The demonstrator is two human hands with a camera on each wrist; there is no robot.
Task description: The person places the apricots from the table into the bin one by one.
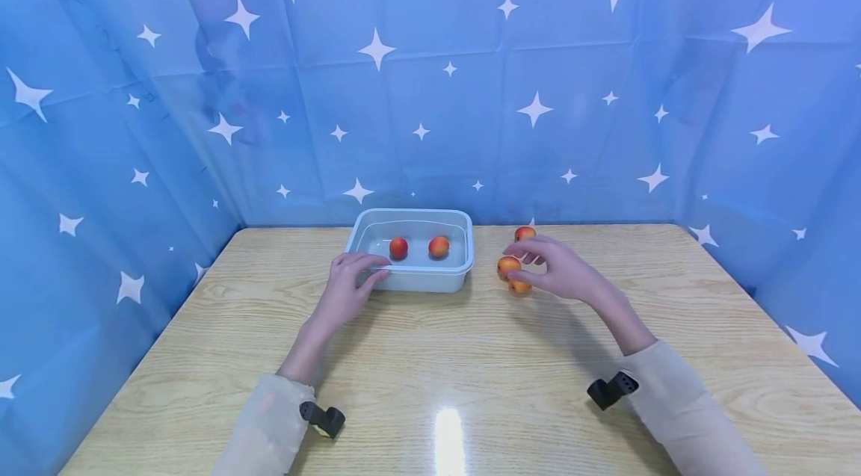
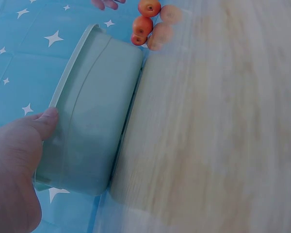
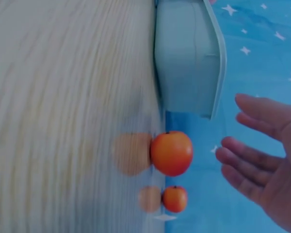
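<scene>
My left hand [image 1: 350,283] pinches the near left corner of a light blue plastic container [image 1: 430,282]. In the left wrist view its thumb [image 2: 48,119] presses the outer wall near the rim, while the other fingers are hidden behind. Inside the container sit two small red-orange apples, one on the left [image 1: 398,248] and one on the right [image 1: 439,246]. Over three more apples [image 1: 508,267] right of the container, my right hand [image 1: 557,268] hovers with fingers spread. The right wrist view shows the right hand [image 3: 266,150] holding nothing, apart from two apples [image 3: 171,153].
A pale wooden table [image 1: 430,356] carries everything, its glossy top reflecting the apples. Behind it and along both sides hangs a blue curtain [image 1: 430,87] with white stars. The container stands near the table's back edge.
</scene>
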